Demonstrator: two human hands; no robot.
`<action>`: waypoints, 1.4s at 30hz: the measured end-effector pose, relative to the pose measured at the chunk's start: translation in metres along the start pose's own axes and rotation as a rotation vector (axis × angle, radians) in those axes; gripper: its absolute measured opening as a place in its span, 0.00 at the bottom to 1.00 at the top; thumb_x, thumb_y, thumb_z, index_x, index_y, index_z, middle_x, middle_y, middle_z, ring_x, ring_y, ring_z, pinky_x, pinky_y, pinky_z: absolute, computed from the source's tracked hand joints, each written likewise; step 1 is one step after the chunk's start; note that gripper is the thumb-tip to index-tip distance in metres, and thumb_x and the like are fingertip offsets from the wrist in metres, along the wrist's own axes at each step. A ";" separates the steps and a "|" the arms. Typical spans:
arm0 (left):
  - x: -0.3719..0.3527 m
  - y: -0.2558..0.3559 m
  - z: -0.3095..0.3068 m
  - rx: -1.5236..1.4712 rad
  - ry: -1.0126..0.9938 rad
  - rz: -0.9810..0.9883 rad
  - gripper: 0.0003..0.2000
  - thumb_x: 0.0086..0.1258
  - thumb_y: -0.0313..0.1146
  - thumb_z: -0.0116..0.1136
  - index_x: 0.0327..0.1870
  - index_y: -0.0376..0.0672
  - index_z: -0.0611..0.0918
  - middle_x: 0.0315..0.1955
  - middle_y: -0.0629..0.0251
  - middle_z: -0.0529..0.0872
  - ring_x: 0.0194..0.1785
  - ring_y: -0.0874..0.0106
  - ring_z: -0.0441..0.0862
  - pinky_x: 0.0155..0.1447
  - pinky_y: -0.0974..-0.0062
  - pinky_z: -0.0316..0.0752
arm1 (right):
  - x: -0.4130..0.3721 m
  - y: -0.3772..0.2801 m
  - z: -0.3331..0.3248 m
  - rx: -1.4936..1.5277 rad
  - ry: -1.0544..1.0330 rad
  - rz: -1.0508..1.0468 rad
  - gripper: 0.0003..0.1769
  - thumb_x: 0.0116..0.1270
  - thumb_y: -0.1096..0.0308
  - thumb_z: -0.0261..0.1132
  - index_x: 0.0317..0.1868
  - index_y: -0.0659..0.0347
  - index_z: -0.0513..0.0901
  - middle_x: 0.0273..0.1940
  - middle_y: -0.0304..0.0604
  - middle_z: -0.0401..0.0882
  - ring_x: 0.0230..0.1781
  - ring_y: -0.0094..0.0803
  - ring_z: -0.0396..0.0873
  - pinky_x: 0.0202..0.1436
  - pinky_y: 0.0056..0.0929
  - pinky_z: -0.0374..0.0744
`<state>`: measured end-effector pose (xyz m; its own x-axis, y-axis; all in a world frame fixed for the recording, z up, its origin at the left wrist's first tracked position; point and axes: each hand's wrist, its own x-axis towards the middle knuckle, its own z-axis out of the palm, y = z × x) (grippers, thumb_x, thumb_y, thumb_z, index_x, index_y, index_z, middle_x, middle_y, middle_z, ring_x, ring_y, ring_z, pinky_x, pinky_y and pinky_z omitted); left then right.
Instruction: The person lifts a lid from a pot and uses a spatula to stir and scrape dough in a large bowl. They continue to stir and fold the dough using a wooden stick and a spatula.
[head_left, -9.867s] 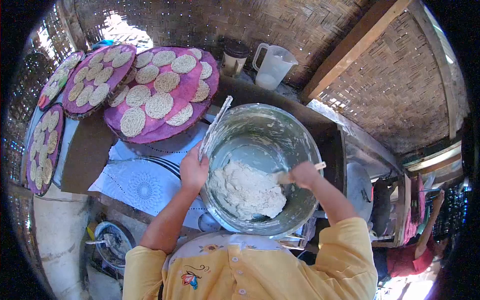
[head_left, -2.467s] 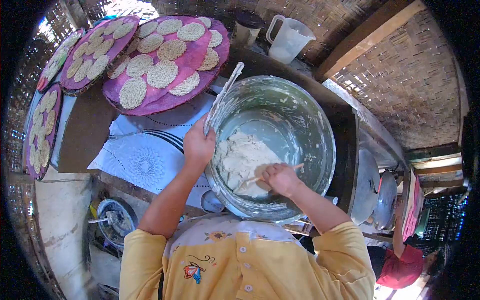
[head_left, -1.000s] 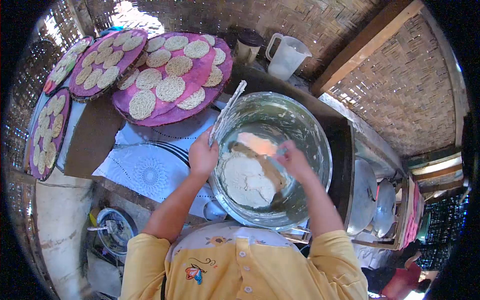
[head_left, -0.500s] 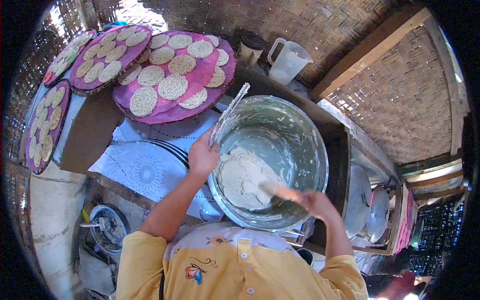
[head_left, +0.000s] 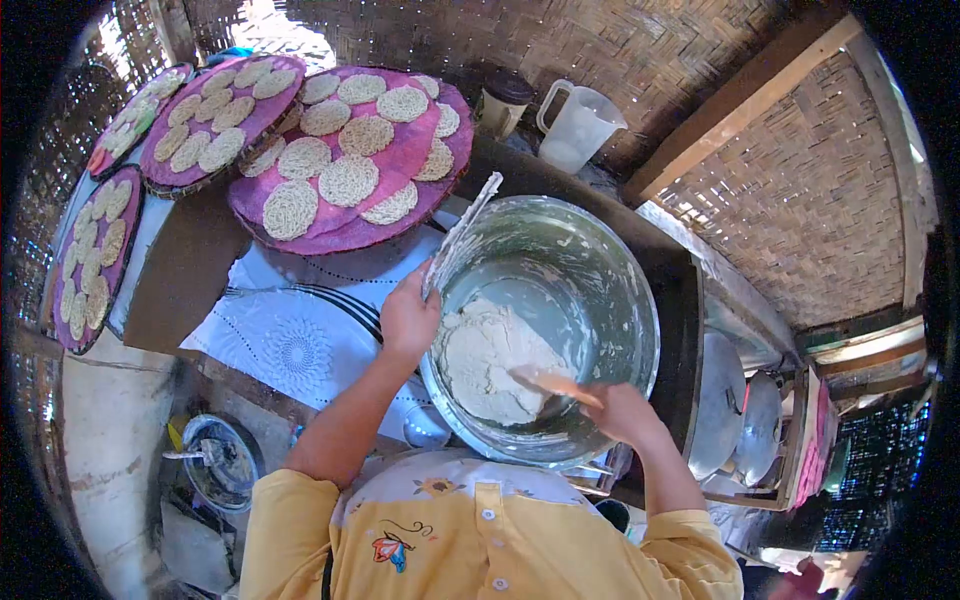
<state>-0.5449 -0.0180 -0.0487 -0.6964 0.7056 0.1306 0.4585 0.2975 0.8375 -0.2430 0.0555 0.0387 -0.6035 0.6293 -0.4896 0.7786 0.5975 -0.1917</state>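
A large metal pot (head_left: pixel 640 260) stands in front of me, its inner wall smeared with white paste. A thick mass of white dough (head_left: pixel 490 350) lies in its left part. My right hand (head_left: pixel 622 412) is closed round the handle of a wooden spatula (head_left: pixel 560 382), whose blade touches the dough's right side. At the pot's left rim my left hand (head_left: pixel 410 318) is closed on the lower end of a flat, dough-coated stick (head_left: pixel 468 222) that slants up along the rim. Whether these fingers also grip the rim is hidden.
Round trays (head_left: pixel 260 215) with pink cloth and pale lacy discs stand at the upper left. A clear plastic pitcher (head_left: pixel 585 128) and a dark-lidded container (head_left: pixel 503 100) are behind the pot. A metal basin (head_left: pixel 222 465) sits low left; large metal lids (head_left: pixel 715 400) stand at right.
My right hand and the spatula have shifted slightly left over the dough. My left hand keeps its hold at the rim. The whole view has moved a little.
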 end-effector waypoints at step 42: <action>0.001 0.000 0.000 -0.068 0.044 0.038 0.19 0.55 0.27 0.55 0.51 0.40 0.76 0.41 0.49 0.81 0.43 0.54 0.80 0.48 0.63 0.73 | 0.224 -0.037 0.047 0.513 0.055 -0.034 0.10 0.63 0.63 0.59 0.37 0.59 0.83 0.29 0.45 0.80 0.30 0.32 0.76 0.37 0.31 0.74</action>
<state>-0.5449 -0.0173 -0.0484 -0.7037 0.6859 0.1853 0.4475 0.2253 0.8654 -0.3990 0.1507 -0.1033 -0.6275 0.6470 -0.4332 0.7340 0.3060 -0.6063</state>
